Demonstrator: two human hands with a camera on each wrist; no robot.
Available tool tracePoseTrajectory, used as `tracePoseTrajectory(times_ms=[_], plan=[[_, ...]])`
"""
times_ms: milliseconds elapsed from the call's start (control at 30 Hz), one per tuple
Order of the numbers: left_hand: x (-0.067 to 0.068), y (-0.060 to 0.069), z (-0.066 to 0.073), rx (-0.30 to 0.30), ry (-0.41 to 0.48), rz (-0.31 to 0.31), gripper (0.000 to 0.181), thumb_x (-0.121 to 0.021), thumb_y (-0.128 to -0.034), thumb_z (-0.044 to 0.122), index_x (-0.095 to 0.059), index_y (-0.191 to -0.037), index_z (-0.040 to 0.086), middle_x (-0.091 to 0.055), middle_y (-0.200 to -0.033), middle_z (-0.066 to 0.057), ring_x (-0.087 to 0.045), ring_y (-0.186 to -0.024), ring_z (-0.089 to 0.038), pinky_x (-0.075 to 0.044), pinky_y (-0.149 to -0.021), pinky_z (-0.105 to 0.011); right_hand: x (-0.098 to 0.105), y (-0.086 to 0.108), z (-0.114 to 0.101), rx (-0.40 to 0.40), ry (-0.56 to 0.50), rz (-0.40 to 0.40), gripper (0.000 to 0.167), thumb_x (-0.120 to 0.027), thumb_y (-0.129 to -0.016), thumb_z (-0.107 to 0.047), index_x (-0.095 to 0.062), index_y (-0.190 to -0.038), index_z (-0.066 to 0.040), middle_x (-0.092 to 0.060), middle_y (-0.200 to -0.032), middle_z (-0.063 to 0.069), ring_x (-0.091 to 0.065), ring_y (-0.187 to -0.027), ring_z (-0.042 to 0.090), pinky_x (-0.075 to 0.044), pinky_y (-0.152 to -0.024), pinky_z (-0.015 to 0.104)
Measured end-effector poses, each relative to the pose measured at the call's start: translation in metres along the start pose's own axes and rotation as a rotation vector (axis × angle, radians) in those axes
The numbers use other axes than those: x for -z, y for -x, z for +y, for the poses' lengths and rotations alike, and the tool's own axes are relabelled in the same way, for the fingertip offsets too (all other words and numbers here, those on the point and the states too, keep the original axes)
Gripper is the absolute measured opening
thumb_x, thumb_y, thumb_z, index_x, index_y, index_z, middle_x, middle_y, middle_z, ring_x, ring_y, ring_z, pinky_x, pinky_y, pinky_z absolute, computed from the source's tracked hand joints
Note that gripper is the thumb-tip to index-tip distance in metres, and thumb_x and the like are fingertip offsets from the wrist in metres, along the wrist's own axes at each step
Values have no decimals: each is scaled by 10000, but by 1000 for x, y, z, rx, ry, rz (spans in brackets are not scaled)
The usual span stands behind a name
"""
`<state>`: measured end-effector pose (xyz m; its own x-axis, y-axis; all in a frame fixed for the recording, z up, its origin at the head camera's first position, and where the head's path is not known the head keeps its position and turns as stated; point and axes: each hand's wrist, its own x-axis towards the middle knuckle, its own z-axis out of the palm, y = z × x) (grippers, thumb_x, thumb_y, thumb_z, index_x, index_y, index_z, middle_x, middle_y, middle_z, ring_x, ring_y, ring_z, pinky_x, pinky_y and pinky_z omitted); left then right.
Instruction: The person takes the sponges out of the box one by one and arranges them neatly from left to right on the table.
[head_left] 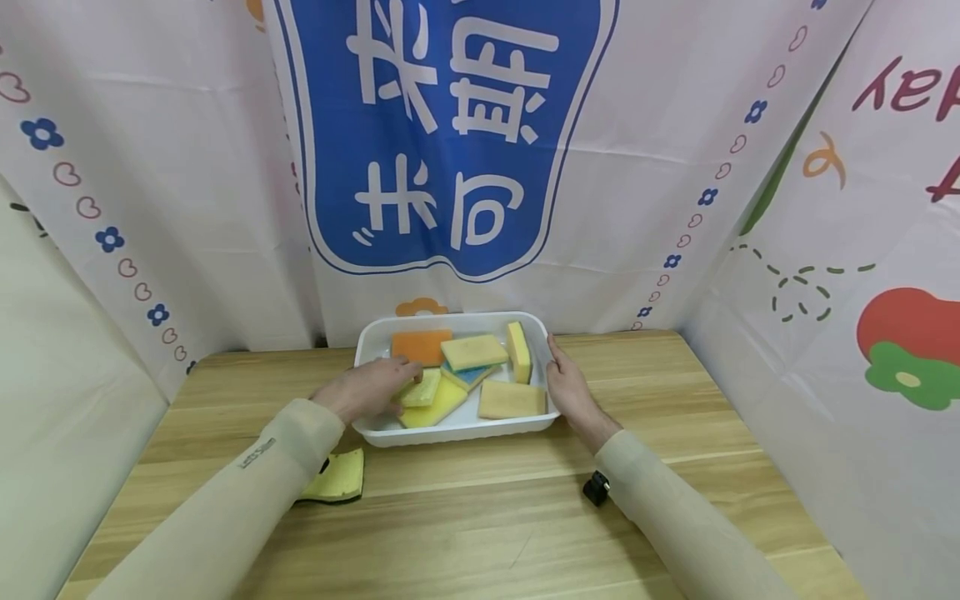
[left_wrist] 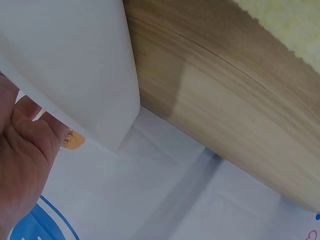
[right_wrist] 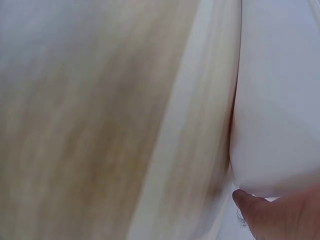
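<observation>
A white plastic tray [head_left: 459,435] stands on the table and holds several sponges. My left hand [head_left: 372,387] reaches over its left rim, and the fingers and thumb pinch a pale yellow sponge [head_left: 424,390] lying over a brighter yellow sponge [head_left: 448,402]. In the left wrist view the left hand [left_wrist: 25,145] shows beyond the tray rim, its fingertips partly hidden. My right hand [head_left: 572,385] grips the tray's right side; in the right wrist view, a fingertip lies against the outer wall [right_wrist: 280,110].
Also in the tray are an orange sponge [head_left: 422,347], a yellow-and-teal one [head_left: 474,352], an upright yellow one [head_left: 518,352] and a tan one [head_left: 513,400]. A yellow sponge with a dark underside [head_left: 341,477] lies beneath my left forearm. A printed curtain [head_left: 630,167] hangs behind the wooden table [head_left: 480,517].
</observation>
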<state>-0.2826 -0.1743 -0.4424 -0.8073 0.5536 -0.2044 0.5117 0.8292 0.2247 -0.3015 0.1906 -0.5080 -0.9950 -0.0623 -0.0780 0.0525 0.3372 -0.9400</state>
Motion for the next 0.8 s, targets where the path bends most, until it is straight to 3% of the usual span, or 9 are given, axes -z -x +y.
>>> tracePoseTrajectory(times_ms=[400, 733, 800], plan=[[5, -4, -1, -17, -24, -25, 553, -953, -965, 100, -691, -1447, 171, -747, -1398, -98, -733, -1231, -280, -653, -1180, -559, 0, 2, -1, 20, 10, 13, 652, -301, -1247, -127, -167, -1885, -120, -102, -1994, 123, -113, -1862, 374, -112, -1522, 574], [10, -5, -7, -28, 16, -48, 499, -912, -1010, 101, -710, -1464, 147, -754, -1505, -152, -743, -1363, -353, -626, -1234, -582, 0, 1, -1, 6, -14, 2, 661, -286, -1248, -139, -141, -1893, -160, -81, -2001, 95, -88, -1868, 360, -90, -1524, 569], [12, -6, -11, -53, 28, -43, 470, -903, -1023, 100, -731, -1457, 150, -769, -1495, -140, -747, -1357, -336, -639, -1219, -555, 0, 1, -1, 7, -17, -3, 664, -281, -1248, -136, -132, -1894, -161, -70, -2001, 101, -79, -1869, 359, -85, -1525, 568]])
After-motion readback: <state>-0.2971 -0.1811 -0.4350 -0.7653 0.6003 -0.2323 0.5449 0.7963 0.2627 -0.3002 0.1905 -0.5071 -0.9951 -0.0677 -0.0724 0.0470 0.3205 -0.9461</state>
